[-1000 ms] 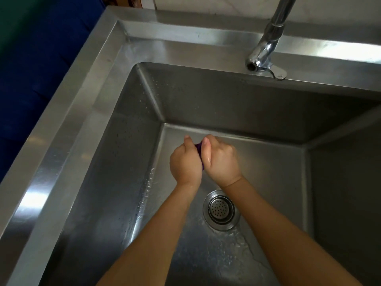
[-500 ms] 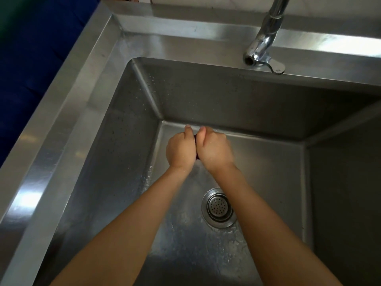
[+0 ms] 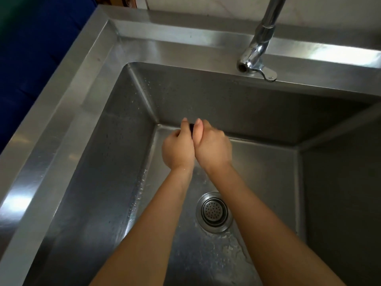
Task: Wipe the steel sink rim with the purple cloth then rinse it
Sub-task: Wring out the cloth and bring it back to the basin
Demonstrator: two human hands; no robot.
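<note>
Here, a steel basin (image 3: pixel 226 104) is seen from above, with both forearms extended into it. The left hand (image 3: pixel 178 150) and the right hand (image 3: pixel 212 148) are held side by side and pressed together over the basin floor, near the back left corner. The fingers of each are curled inward, and the purple cloth (image 3: pixel 192 127) is gripped between the two fists. Only a dark sliver of it is visible between the thumbs, the remainder being hidden by the hands. The cloth is thus located inside the basin, well apart from the sink rim (image 3: pixel 68 112), which is seen as a broad bright band along the left and back edges. The faucet (image 3: pixel 256 58) is mounted at the back, to the right of the hands. The drain strainer (image 3: pixel 214 211) lies between the forearms, nearer than the hands. Droplets are scattered on the left wall, and wet patches are spread on the floor around the drain.
</note>
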